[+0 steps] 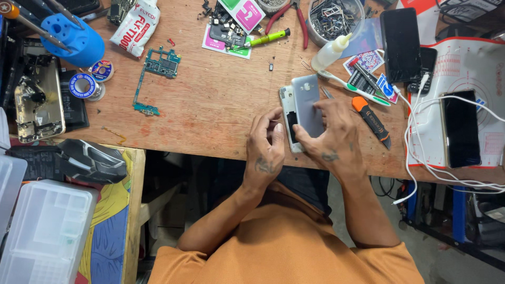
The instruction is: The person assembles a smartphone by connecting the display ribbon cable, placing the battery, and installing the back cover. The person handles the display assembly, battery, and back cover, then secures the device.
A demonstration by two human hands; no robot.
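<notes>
While the left hand (pixel 265 150) is pinching the white phone (pixel 289 113) at the wooden bench (pixel 210 105) edge, the right hand (pixel 331 131), fingers curled, is pressing its grey back cover (pixel 306 100), apparently mid-fitting, which calls for even pressure along the edges.

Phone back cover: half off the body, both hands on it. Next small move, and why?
Probably lift the grey back cover further off the phone body. The cover sits skewed, baring the body's left edge; the right hand presses on the cover and the left hand braces the lower edge.
</notes>
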